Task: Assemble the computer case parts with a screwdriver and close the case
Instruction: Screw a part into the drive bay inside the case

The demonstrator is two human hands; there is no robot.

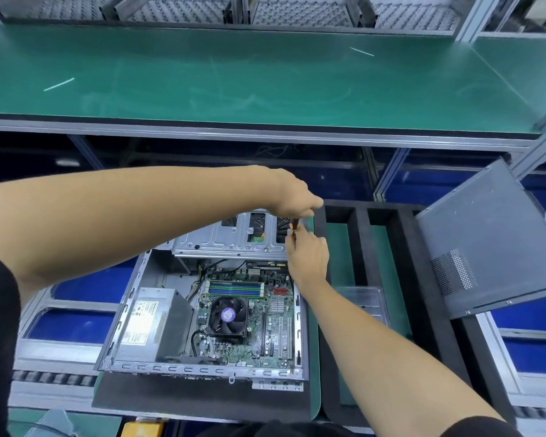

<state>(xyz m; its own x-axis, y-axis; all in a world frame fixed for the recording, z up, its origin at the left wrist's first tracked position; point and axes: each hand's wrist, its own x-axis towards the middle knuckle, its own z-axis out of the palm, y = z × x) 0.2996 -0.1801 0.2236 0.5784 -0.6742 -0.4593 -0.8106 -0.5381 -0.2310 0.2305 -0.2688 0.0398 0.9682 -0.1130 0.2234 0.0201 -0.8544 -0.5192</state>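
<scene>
— Right hand [308, 258] pinching the orange-and-black screwdriver [293, 227]; left hand [297, 200] curled over its top, above the open grey metal computer case [202, 310].

— Keep it upright, press lightly. Loose grey side panel [492, 244] leaning to the right, waiting.

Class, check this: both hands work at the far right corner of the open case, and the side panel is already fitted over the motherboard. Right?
Not quite. The head view shows the side panel off the open case, leaning at the right. Both hands, left hand and right hand, do work at the far right corner.

Head view, looking down, close over workbench [265, 74].
</scene>
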